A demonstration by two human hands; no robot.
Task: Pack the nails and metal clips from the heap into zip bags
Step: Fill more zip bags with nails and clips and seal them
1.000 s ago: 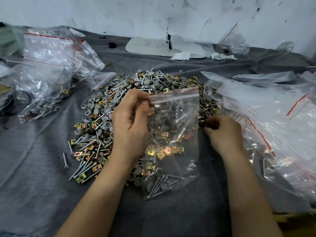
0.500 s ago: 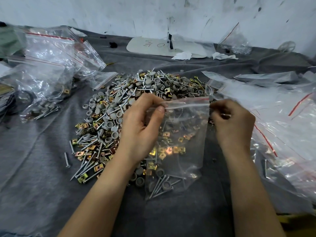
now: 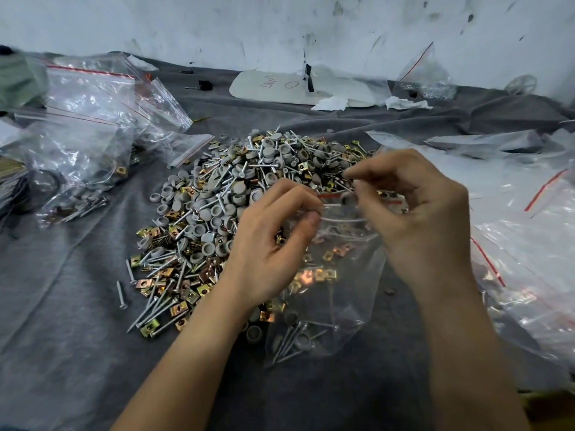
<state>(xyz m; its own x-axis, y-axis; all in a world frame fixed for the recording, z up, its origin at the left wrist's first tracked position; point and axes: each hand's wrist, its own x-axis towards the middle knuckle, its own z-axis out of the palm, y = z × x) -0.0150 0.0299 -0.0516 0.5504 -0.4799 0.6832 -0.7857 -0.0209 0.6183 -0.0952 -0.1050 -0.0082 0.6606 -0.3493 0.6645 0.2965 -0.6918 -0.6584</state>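
While left hand (image 3: 270,244) and right hand (image 3: 417,225) each pinched one side of the mouth of the zip bag (image 3: 339,293), which lay partly filled at the near edge of the heap (image 3: 217,194), a slipped pinch looked likely to spill nails (image 3: 292,340) and clips (image 3: 311,275) back out.

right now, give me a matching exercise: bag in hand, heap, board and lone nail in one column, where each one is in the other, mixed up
Things
1 bag
2 heap
3 board
4 lone nail

Places
a far back, by the wall
b pinched at its top by the left hand
c by itself on the cloth, left of the heap's near end
d piled mid-cloth, beyond the bag

Pairs: 1-b, 2-d, 3-a, 4-c
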